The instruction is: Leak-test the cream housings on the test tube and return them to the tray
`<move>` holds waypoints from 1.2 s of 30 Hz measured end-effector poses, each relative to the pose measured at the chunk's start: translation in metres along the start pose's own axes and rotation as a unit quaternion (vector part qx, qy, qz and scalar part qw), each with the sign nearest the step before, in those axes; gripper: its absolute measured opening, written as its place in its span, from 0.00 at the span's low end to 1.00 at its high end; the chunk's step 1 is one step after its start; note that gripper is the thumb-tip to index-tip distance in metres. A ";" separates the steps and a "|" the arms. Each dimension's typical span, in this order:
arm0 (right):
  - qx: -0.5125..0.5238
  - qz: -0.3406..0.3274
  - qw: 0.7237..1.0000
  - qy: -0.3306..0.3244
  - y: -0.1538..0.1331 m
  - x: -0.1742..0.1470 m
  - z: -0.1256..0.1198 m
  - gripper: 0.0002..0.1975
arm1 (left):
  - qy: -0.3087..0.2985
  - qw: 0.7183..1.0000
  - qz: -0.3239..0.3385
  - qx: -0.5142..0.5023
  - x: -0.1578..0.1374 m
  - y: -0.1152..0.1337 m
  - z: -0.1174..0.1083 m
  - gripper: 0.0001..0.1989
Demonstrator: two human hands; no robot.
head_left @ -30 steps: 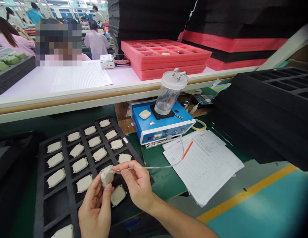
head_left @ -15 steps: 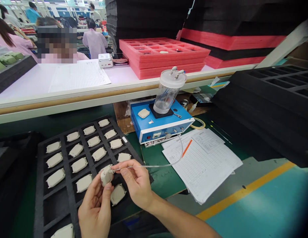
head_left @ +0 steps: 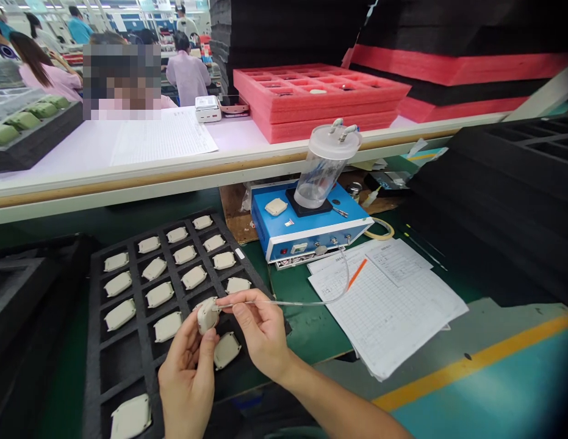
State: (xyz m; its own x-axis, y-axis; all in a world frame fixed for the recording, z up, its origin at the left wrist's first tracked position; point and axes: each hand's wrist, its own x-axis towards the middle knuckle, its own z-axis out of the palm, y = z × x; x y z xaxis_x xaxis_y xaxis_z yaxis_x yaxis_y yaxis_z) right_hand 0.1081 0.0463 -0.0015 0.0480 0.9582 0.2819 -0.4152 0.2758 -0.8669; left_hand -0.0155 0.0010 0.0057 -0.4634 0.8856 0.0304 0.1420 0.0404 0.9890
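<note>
My left hand (head_left: 190, 372) grips a cream-coloured watch-like case (head_left: 207, 315) between thumb and fingers, tilted on its edge above the tray. Pinched in my right hand (head_left: 264, 332) is the end of a clear thin tube (head_left: 302, 303), which meets the case's right side; my fingertips partly hide the contact. The tube curves back to the front of a blue machine (head_left: 311, 228). Under my hands lies a black foam tray (head_left: 121, 360) with several similar cream cases in its compartments. A clear cylindrical container (head_left: 327, 167) stands on the machine beside another cream case (head_left: 276, 207).
Printed sheets (head_left: 393, 305) with an orange strip (head_left: 357, 274) lie right of the tray. Behind, a shelf (head_left: 165, 174) carries red foam trays (head_left: 320, 110). Black foam stacks (head_left: 503, 201) stand at the right. Several people sit or stand beyond the shelf.
The whole view has shifted, so the scene sits slightly further right. Both hands keep the same hold on the case and the tube, with no clear movement between them.
</note>
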 end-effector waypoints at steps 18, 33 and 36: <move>-0.010 0.015 1.000 0.012 0.003 -0.009 -0.004 0.08 | -0.049 0.998 0.026 -0.008 -0.006 0.005 -0.001 0.21; 0.014 0.003 1.000 -0.004 0.000 0.001 0.001 0.09 | -0.001 1.000 -0.001 -0.003 0.000 0.002 0.002 0.24; 0.025 0.008 1.000 -0.006 0.000 0.000 0.001 0.10 | 0.003 1.000 0.000 0.000 0.000 0.002 0.002 0.24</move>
State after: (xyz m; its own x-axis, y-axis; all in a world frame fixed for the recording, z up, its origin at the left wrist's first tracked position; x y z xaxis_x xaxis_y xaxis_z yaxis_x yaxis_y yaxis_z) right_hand 0.1071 0.0465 -0.0010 0.0308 0.9615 0.2731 -0.4599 0.2562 -0.8502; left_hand -0.0132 0.0022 0.0074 -0.4689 0.8827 0.0316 0.1429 0.0405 0.9889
